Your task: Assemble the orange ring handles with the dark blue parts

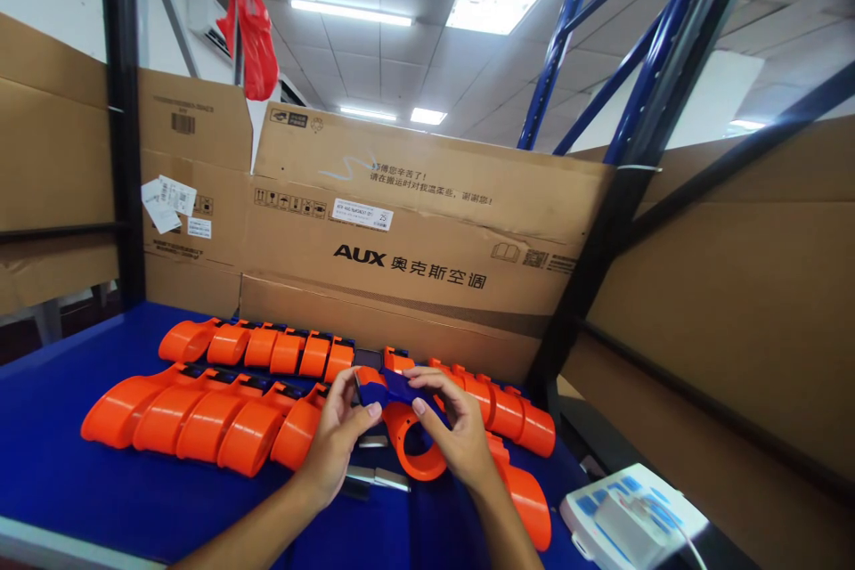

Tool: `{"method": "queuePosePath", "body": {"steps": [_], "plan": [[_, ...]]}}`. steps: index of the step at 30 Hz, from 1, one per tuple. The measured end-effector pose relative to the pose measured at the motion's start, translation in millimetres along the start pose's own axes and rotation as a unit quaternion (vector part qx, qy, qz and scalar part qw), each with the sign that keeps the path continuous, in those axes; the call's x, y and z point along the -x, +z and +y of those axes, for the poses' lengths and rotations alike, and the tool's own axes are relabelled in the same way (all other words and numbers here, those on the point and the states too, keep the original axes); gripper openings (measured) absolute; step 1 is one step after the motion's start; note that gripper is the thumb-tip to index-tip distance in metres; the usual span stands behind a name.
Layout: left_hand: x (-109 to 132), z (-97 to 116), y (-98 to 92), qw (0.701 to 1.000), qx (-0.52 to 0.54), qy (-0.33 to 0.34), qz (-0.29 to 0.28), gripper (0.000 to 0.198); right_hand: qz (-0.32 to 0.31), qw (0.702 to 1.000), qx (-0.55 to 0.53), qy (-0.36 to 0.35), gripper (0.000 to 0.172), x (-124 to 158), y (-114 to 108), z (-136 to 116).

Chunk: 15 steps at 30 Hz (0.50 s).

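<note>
Both my hands are raised over the middle of the table, around an orange and dark-blue plastic part [404, 386]. My left hand [337, 441] pinches its left end between thumb and fingers. My right hand [460, 427] grips the blue right side, thumb in front and fingers behind. Just below hangs an orange ring [422, 470]; whether it belongs to the held part I cannot tell. Silvery flat metal pieces [380, 477] lie on the table between my forearms. Left of my hands, orange tube-shaped parts [200, 423] with dark ends stand in two rows.
More orange parts [508, 414] line up at the right, partly behind my right hand. Under them is a blue tabletop [53, 454]. A cardboard wall [414, 223] closes the back, between dark rack posts [588, 294]. A white power strip [628, 517] with a plug lies front right.
</note>
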<state>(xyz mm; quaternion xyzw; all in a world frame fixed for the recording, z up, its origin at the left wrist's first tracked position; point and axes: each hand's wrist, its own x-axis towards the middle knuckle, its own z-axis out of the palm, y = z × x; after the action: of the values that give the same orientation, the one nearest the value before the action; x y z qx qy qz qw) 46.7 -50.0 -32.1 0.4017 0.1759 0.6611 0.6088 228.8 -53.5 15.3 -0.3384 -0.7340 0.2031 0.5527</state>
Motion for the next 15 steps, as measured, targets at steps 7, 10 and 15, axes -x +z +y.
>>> {"method": "queuePosePath", "body": {"steps": [7,10,15], "plan": [[0.3,-0.7,-1.3,1.0,0.005,0.007,0.003,0.045,-0.021,1.0,0.0,0.022,0.023,-1.1,0.5,3.5],[1.6,-2.7,-3.7,1.0,0.014,0.02,0.019,0.053,-0.041,0.999,0.011,0.033,0.034,0.0,0.9,3.4],[4.4,-3.7,-4.2,1.0,0.019,0.009,-0.008,0.075,-0.028,0.992,0.123,-0.01,0.052,4.3,0.8,1.3]]}}
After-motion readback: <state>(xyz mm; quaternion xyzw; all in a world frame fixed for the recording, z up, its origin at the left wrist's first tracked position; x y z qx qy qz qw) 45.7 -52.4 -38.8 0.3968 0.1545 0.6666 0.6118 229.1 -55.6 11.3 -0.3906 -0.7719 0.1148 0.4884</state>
